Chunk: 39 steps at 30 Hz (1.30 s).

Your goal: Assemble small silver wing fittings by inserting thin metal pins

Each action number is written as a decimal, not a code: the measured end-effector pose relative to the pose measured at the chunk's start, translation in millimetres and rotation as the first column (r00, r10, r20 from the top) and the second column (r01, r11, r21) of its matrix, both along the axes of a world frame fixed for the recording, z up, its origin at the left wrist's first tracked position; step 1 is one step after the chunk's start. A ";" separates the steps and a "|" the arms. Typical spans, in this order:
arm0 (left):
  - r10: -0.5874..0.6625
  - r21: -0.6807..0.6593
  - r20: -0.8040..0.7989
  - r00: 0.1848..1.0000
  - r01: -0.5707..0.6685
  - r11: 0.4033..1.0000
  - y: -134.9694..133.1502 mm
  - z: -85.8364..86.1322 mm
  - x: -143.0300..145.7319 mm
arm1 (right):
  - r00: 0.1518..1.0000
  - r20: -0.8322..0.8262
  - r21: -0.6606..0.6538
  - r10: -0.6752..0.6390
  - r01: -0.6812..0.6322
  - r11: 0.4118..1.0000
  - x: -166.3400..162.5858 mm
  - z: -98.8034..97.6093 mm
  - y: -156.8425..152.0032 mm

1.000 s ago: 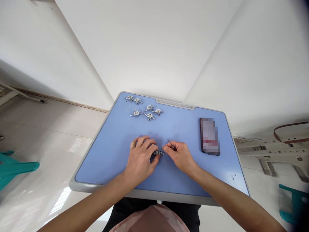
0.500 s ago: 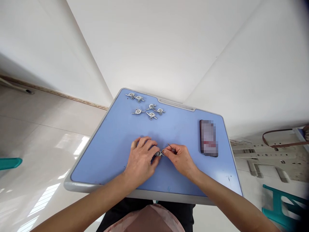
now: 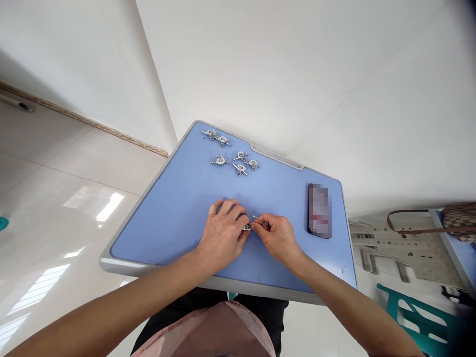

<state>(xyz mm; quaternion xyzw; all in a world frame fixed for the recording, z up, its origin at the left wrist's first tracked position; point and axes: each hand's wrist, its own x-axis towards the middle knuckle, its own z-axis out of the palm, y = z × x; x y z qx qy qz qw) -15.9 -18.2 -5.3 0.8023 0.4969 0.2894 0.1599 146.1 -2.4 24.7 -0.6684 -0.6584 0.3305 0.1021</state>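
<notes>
My left hand point(image 3: 222, 235) rests on the blue desk top point(image 3: 174, 208), its fingers curled round a small silver metal part point(image 3: 247, 227) at the fingertips. A bandage wraps one finger. My right hand point(image 3: 277, 237) meets it from the right, pinching a thin metal pin point(image 3: 257, 218) that sticks up and to the left, its tip right at the part. Both hands touch over the middle of the desk.
Several more silver metal parts point(image 3: 233, 154) lie in a loose group at the far left of the desk. A dark phone point(image 3: 319, 210) lies on the right side. A teal chair point(image 3: 416, 317) and a white bench frame point(image 3: 401, 243) stand to the right.
The camera view has swung, shifting the desk leftward in frame. My hands have closed together, the right hand's pin now at the part held by the left.
</notes>
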 end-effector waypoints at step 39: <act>0.014 0.052 0.023 1.000 -0.015 0.999 0.1 -3.5 -1.5 | 0.300 0.770 -0.193 0.563 -0.731 0.654 10.4 71.4 -0.8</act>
